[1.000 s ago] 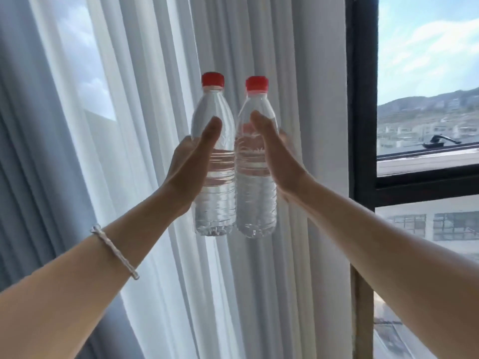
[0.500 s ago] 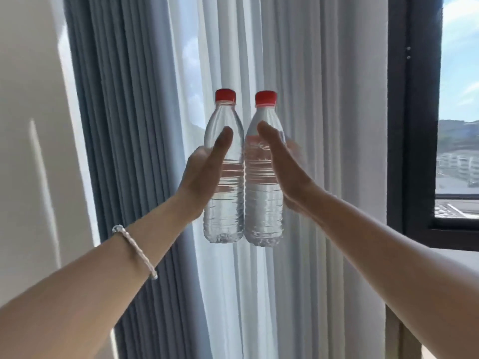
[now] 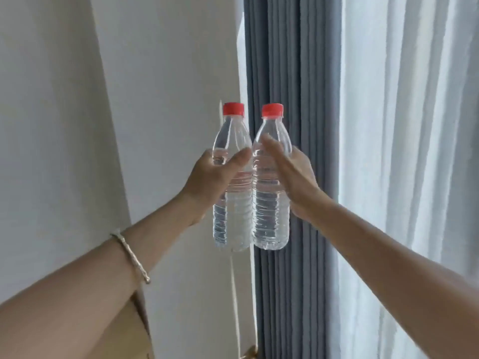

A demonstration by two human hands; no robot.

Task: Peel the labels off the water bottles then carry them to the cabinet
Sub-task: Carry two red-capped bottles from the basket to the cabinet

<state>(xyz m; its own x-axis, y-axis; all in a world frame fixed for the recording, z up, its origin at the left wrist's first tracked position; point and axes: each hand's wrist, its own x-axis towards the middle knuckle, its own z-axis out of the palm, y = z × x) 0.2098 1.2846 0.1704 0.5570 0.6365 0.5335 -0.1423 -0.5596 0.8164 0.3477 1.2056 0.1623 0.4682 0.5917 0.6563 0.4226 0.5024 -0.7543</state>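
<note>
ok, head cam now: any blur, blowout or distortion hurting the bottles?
Head view: sheer curtain near blown out, light from the right; left bottle and right bottle readable, ribs visible, left one low-contrast on the white wall; left hand and right hand slightly soft; forearms stretched toward the lower corners by the wide lens.

Single head-worn view
Looks forward, close behind the left hand [image 3: 207,182] and right hand [image 3: 298,182], facing a white wall [image 3: 168,73] and grey curtain [image 3: 285,60].
</note>
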